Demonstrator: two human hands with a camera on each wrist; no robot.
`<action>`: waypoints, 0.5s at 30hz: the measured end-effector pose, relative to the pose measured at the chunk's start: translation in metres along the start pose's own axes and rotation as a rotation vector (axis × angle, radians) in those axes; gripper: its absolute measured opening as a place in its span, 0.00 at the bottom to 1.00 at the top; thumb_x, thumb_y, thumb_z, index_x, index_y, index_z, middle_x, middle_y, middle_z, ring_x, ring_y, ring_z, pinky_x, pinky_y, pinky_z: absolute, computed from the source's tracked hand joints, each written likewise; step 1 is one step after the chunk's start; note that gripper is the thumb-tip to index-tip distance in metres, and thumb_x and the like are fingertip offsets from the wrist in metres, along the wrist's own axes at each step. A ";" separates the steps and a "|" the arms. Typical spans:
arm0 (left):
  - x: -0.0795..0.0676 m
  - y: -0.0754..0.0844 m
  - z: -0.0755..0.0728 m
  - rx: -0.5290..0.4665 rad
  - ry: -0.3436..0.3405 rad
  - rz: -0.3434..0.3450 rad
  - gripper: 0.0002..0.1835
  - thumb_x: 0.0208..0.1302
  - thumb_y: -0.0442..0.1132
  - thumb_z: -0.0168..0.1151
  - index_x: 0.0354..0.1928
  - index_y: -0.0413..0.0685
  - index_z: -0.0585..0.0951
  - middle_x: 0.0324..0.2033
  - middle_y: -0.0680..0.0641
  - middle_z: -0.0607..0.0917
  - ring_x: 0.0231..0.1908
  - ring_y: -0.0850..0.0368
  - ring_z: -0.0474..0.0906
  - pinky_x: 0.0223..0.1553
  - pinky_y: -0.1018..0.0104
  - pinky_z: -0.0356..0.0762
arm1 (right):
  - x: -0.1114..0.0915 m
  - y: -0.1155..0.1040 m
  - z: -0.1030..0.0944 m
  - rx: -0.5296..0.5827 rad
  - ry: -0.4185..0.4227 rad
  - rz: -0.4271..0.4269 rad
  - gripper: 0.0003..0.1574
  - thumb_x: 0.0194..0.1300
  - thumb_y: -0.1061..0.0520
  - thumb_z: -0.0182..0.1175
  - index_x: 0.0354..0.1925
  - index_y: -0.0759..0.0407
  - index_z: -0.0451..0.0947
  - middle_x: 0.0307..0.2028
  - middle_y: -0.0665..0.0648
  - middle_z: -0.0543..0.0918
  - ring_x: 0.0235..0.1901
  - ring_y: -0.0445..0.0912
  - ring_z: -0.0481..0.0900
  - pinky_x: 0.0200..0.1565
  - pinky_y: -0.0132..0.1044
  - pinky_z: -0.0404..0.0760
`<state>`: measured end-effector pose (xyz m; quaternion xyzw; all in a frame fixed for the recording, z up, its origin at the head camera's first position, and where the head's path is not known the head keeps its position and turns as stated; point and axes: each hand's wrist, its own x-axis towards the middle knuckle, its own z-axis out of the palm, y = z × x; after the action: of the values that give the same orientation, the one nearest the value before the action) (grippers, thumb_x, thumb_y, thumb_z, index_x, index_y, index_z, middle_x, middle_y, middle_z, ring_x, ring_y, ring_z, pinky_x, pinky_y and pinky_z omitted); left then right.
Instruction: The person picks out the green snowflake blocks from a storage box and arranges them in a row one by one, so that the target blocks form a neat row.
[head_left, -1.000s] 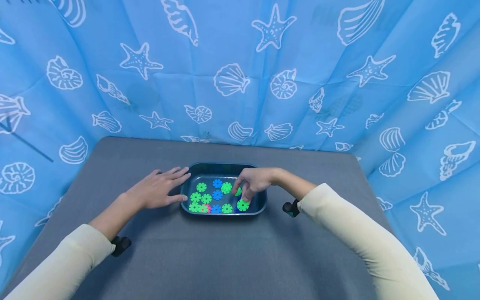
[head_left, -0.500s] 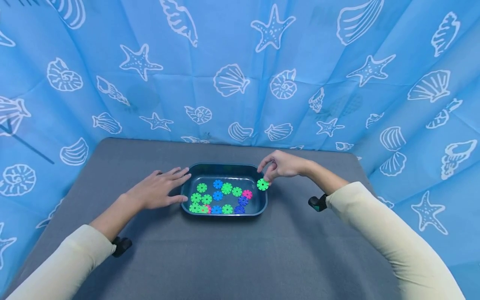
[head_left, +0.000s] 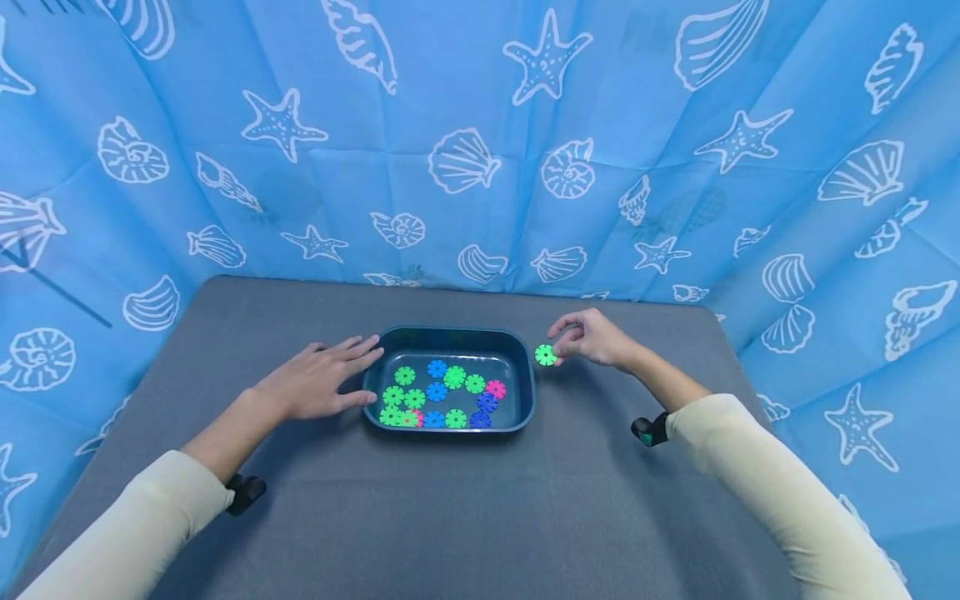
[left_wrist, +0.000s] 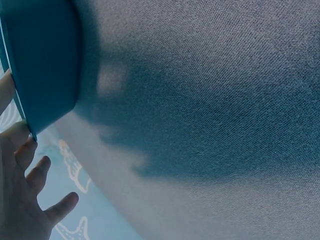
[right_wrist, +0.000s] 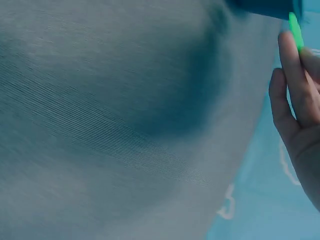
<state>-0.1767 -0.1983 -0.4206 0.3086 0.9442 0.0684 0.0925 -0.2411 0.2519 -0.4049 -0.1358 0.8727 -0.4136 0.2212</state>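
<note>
In the head view a dark blue tray (head_left: 450, 336) sits on the table, with several notched plastic discs inside: green discs (head_left: 454, 377), blue discs (head_left: 436, 392), darker blue discs (head_left: 487, 402) and a pink disc (head_left: 495, 389). My left hand (head_left: 318, 383) rests its spread fingers and thumb on the tray's left rim; the left wrist view shows fingertips along that rim. Just outside the right rim, my right hand (head_left: 592, 337) pinches a green disc (head_left: 545, 355) between thumb and fingers. That green disc shows edge-on in the right wrist view.
A grey cloth covers the table (head_left: 465, 517). Behind it and along both sides hangs a blue curtain (head_left: 480, 100) with white shells and starfish. Dark wrist cameras (head_left: 650, 429) are worn below the sleeves.
The right hand has lifted a green disc from the tray's right side and carried it rightward over the rim. Dark blue and pink discs beneath are uncovered. The left hand stays put.
</note>
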 end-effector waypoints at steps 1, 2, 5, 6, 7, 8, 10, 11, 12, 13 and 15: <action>0.000 0.000 0.000 -0.004 0.002 -0.001 0.42 0.68 0.62 0.58 0.76 0.48 0.62 0.75 0.42 0.59 0.73 0.38 0.55 0.63 0.28 0.58 | 0.000 0.005 0.003 0.004 0.023 -0.001 0.17 0.68 0.67 0.61 0.52 0.75 0.76 0.35 0.63 0.88 0.37 0.55 0.87 0.45 0.48 0.81; 0.000 0.000 0.001 -0.008 0.004 -0.003 0.42 0.68 0.62 0.58 0.76 0.48 0.62 0.75 0.42 0.59 0.73 0.39 0.55 0.63 0.28 0.58 | 0.000 0.009 0.005 0.010 0.045 0.003 0.16 0.68 0.67 0.61 0.52 0.76 0.76 0.35 0.64 0.88 0.38 0.56 0.88 0.45 0.48 0.82; 0.001 -0.001 0.002 -0.012 0.005 -0.007 0.42 0.67 0.63 0.58 0.76 0.48 0.62 0.76 0.43 0.59 0.74 0.39 0.55 0.64 0.29 0.57 | 0.002 0.023 0.014 0.021 0.103 0.019 0.15 0.67 0.68 0.62 0.50 0.76 0.77 0.34 0.65 0.87 0.37 0.57 0.88 0.44 0.47 0.83; 0.001 -0.001 0.002 -0.015 0.005 -0.009 0.42 0.67 0.63 0.58 0.76 0.48 0.62 0.76 0.43 0.59 0.74 0.39 0.55 0.64 0.29 0.57 | 0.003 0.027 0.017 0.023 0.125 0.032 0.14 0.66 0.68 0.62 0.49 0.76 0.77 0.33 0.64 0.87 0.36 0.56 0.88 0.45 0.46 0.83; 0.001 -0.001 0.003 -0.017 0.005 -0.010 0.42 0.67 0.63 0.58 0.76 0.48 0.62 0.76 0.43 0.59 0.74 0.39 0.55 0.64 0.29 0.57 | 0.004 0.032 0.019 0.022 0.144 0.038 0.14 0.66 0.68 0.63 0.48 0.75 0.78 0.32 0.64 0.87 0.35 0.56 0.88 0.44 0.44 0.83; 0.001 -0.001 0.003 -0.015 0.006 -0.008 0.42 0.68 0.63 0.58 0.76 0.48 0.62 0.76 0.43 0.59 0.73 0.39 0.55 0.64 0.29 0.57 | 0.005 0.035 0.022 0.029 0.161 0.050 0.13 0.65 0.68 0.63 0.47 0.75 0.78 0.32 0.64 0.87 0.34 0.55 0.88 0.42 0.42 0.84; 0.001 -0.001 0.003 -0.020 0.007 -0.009 0.42 0.68 0.63 0.58 0.76 0.48 0.62 0.76 0.43 0.59 0.73 0.38 0.55 0.64 0.29 0.57 | 0.006 0.041 0.026 0.019 0.189 0.065 0.12 0.65 0.68 0.64 0.45 0.75 0.79 0.31 0.64 0.88 0.32 0.54 0.88 0.39 0.39 0.83; 0.001 -0.001 0.003 -0.023 0.007 -0.010 0.42 0.67 0.63 0.59 0.76 0.48 0.62 0.76 0.43 0.59 0.73 0.38 0.55 0.64 0.29 0.57 | 0.007 0.043 0.028 0.013 0.200 0.072 0.11 0.65 0.68 0.64 0.44 0.74 0.79 0.30 0.63 0.88 0.31 0.53 0.88 0.38 0.38 0.83; 0.001 -0.001 0.003 -0.024 0.009 -0.010 0.42 0.67 0.62 0.59 0.76 0.48 0.62 0.76 0.43 0.59 0.73 0.38 0.55 0.63 0.29 0.57 | 0.008 0.045 0.029 0.009 0.209 0.078 0.10 0.65 0.68 0.64 0.43 0.74 0.79 0.30 0.63 0.88 0.30 0.52 0.88 0.38 0.37 0.83; 0.001 -0.001 0.003 -0.023 0.009 -0.010 0.42 0.67 0.63 0.59 0.76 0.48 0.62 0.76 0.43 0.59 0.73 0.38 0.55 0.63 0.29 0.57 | 0.008 0.046 0.030 0.006 0.215 0.082 0.10 0.65 0.68 0.64 0.43 0.75 0.79 0.29 0.63 0.88 0.30 0.52 0.88 0.38 0.37 0.83; 0.001 -0.001 0.003 -0.026 0.011 -0.010 0.42 0.67 0.63 0.59 0.76 0.48 0.62 0.76 0.43 0.58 0.74 0.39 0.55 0.64 0.28 0.57 | 0.009 0.047 0.031 -0.004 0.228 0.090 0.09 0.65 0.67 0.64 0.42 0.74 0.80 0.29 0.63 0.88 0.29 0.51 0.88 0.38 0.38 0.84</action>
<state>-0.1772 -0.1982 -0.4242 0.3022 0.9453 0.0819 0.0916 -0.2356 0.2562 -0.4614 -0.0490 0.8981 -0.4144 0.1386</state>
